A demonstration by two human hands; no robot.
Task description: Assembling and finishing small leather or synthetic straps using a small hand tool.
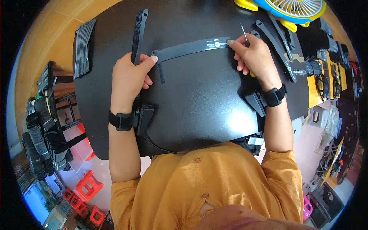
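A black strap [188, 48] with a white printed patch lies stretched across the black mat [191, 96]. My left hand [128, 78] pins its left end with the thumb and fingers. The strap's right end is pressed down by my right hand [253, 57], which also grips a thin metal pick with a yellow handle [244, 35], tip pointing up. A short black tab hangs down from the strap near my left thumb. Both wrists wear black bands with small black devices.
A stack of black straps [138, 34] stands just behind my left hand; a ribbed stack [83, 48] lies at the mat's left edge. More straps [278, 44], a blue-and-yellow fan [291, 9] and black bundles [326, 50] crowd the right. Red stools [88, 186] stand below left.
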